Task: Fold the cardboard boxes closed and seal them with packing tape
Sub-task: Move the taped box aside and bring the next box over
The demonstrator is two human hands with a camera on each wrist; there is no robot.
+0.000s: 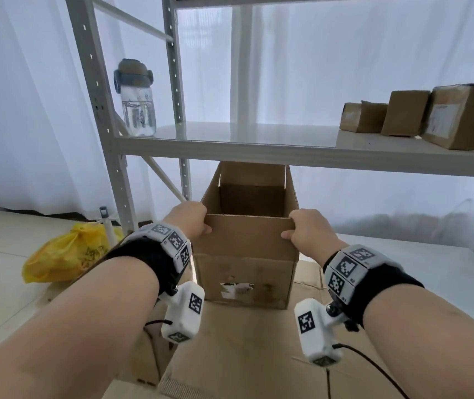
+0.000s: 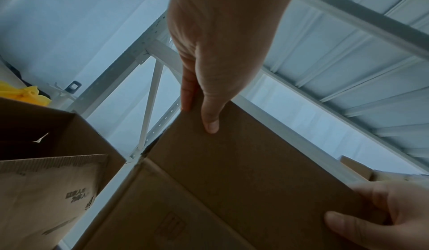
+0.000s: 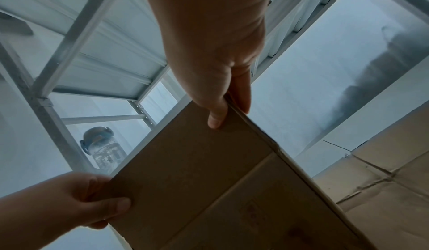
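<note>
Open cardboard box (image 1: pixel 244 272) at frame centre, standing upright on flattened cardboard sheets (image 1: pixel 230 355), partly under the shelf (image 1: pixel 259 148). Near flap (image 1: pixel 248 233) raised upright, pinched at both top corners: left hand (image 1: pixel 188 218) on the left corner, thumb on the outer face, fingers curled over the edge; right hand (image 1: pixel 306 227) gripping the right corner likewise. Water bottle (image 1: pixel 136 99) upper left on the shelf, three small boxes (image 1: pixel 403 116) upper right. Yellow bag (image 1: pixel 66 251) at left on the floor.
</note>
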